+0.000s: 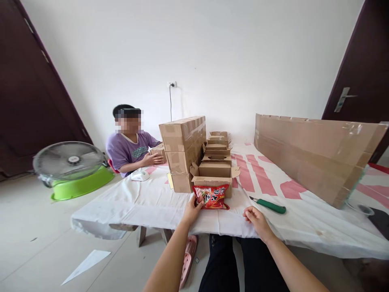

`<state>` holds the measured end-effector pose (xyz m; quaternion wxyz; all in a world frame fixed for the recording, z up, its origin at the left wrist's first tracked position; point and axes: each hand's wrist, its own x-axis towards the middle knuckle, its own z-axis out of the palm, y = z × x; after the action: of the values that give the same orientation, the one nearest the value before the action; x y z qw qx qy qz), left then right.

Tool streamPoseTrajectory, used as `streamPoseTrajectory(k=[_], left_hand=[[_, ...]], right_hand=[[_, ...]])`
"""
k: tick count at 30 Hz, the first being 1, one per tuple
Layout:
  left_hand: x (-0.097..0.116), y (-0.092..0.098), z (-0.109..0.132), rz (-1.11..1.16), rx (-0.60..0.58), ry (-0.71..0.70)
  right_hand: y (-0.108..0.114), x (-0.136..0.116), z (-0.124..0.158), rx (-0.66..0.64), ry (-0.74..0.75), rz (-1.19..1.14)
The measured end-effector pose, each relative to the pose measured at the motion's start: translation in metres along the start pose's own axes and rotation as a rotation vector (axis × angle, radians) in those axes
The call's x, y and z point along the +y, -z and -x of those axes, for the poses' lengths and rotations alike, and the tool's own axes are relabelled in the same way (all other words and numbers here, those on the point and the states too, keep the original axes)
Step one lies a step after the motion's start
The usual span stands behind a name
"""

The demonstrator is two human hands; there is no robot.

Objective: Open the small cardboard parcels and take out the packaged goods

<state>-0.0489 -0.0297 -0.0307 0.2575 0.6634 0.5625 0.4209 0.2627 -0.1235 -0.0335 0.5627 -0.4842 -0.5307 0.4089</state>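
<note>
My left hand (193,211) grips the left end of a red instant noodle packet (212,197), thumb across its front. The packet stands on the table edge-on, right in front of an open cardboard box (212,170) whose flaps are spread. My right hand (255,221) rests near the table's front edge with its fingers curled together; I see nothing in them. Just beyond it lies a green-handled utility knife (270,205), its blade pointing left.
Stacked closed boxes (179,162) form a wall left of a row of open boxes (217,150). A long cardboard panel (310,154) stands at the right. Across the table, a person (133,148) holds a small box (158,152). A fan (71,160) is on the left.
</note>
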Motion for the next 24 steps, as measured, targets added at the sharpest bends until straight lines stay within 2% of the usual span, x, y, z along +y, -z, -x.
streamPoseTrajectory(k=[10, 19, 24], left_hand=[[-0.004, -0.002, -0.001, 0.094, 0.009, -0.039], [-0.010, -0.002, 0.000, 0.078, 0.029, -0.004], [-0.005, -0.006, 0.004, 0.014, 0.027, 0.049]], right_hand=[[-0.003, 0.002, 0.002, -0.034, 0.012, 0.070], [0.000, 0.007, 0.005, -0.041, 0.023, 0.069], [0.004, 0.015, 0.002, -0.085, 0.020, 0.048]])
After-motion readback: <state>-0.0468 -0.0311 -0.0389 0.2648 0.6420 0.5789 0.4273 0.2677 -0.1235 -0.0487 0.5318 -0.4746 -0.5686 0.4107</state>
